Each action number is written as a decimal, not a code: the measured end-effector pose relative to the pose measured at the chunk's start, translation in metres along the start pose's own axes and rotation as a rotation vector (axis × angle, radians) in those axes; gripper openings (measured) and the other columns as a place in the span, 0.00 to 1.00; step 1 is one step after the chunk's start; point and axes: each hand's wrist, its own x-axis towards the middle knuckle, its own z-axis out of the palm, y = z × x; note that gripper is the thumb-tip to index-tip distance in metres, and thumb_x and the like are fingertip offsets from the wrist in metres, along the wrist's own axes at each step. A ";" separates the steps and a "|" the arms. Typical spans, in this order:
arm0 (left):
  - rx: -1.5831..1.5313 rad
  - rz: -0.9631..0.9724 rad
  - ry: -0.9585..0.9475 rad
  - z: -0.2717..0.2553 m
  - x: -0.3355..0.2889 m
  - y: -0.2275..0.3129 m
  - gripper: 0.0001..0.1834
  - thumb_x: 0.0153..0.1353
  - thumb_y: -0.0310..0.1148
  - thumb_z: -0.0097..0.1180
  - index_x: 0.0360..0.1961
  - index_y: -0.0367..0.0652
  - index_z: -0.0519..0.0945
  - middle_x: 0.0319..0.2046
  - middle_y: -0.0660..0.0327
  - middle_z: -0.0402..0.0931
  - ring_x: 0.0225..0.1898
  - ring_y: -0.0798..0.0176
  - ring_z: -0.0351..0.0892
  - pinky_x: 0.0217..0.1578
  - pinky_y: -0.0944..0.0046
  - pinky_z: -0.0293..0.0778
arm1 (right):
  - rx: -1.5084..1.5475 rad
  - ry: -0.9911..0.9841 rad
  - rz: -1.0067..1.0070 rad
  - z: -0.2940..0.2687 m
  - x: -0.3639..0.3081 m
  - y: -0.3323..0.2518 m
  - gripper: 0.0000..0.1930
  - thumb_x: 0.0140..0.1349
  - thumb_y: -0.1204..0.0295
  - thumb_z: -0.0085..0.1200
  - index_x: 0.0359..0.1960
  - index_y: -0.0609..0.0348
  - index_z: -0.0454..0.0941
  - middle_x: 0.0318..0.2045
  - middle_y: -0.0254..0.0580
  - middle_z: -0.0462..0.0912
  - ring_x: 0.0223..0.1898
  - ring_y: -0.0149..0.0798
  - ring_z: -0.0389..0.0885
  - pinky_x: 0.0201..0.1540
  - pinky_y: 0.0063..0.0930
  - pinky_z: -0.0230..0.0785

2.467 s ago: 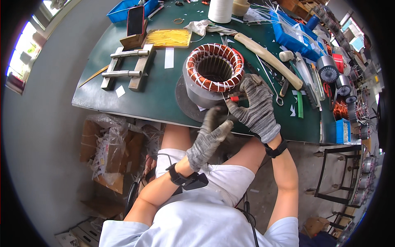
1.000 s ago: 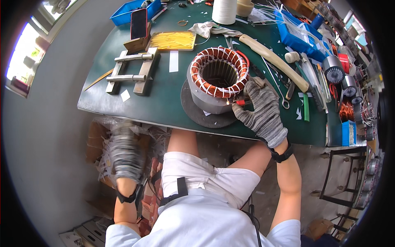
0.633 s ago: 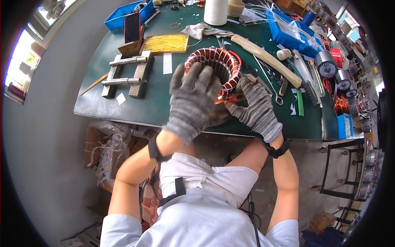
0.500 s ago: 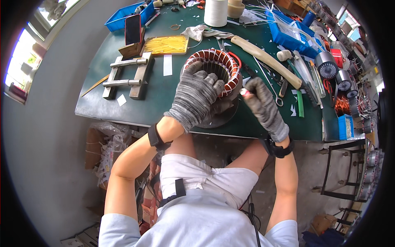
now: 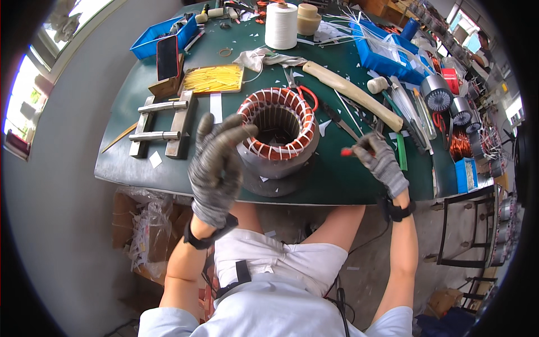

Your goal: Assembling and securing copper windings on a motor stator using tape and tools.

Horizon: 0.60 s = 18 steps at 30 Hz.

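Observation:
A motor stator [image 5: 275, 151] stands upright near the table's front edge, its copper windings laced with white cord round the top. My gloved left hand [image 5: 218, 165] hovers at the left of the stator, fingers apart, with nothing in it. Right of the stator, my gloved right hand [image 5: 383, 163] is closed in a pinch. A small red thing [image 5: 347, 152] pokes out between its fingertips; its kind is too small to tell. Red-handled scissors [image 5: 309, 98] lie just behind the stator.
A wooden mallet handle-like stick [image 5: 353, 92] lies across the back right. Steel bars on a metal frame [image 5: 160, 135] and a tray of yellow strips [image 5: 213, 78] sit at left. Blue bins [image 5: 376, 56], a white thread spool [image 5: 281, 28] and paper scraps surround them.
My left hand has come off the stator's top and moved left, its fingers spreading. The right hand has moved right and down, still pinching the red thing. The whole view has shifted slightly.

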 end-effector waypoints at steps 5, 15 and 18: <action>-0.049 -0.050 -0.048 0.003 -0.006 0.026 0.12 0.53 0.19 0.49 0.36 0.43 0.79 0.37 0.61 0.81 0.47 0.60 0.78 0.59 0.55 0.58 | -0.027 -0.031 -0.088 0.059 0.101 -0.030 0.13 0.56 0.64 0.52 0.40 0.54 0.72 0.35 0.49 0.76 0.45 0.50 0.74 0.48 0.42 0.65; 0.031 0.009 0.065 0.003 -0.007 0.009 0.13 0.49 0.19 0.50 0.37 0.43 0.78 0.40 0.58 0.79 0.50 0.56 0.75 0.58 0.50 0.59 | -0.405 -0.295 0.111 0.107 0.162 -0.020 0.19 0.63 0.70 0.39 0.56 0.47 0.64 0.47 0.53 0.75 0.49 0.53 0.74 0.51 0.41 0.67; -0.026 -0.141 0.131 0.022 -0.005 0.000 0.18 0.48 0.23 0.52 0.44 0.42 0.75 0.55 0.45 0.65 0.60 0.43 0.60 0.60 0.47 0.53 | -0.281 -0.268 0.035 0.100 0.161 -0.019 0.25 0.56 0.74 0.50 0.57 0.47 0.63 0.45 0.57 0.76 0.48 0.52 0.75 0.51 0.41 0.67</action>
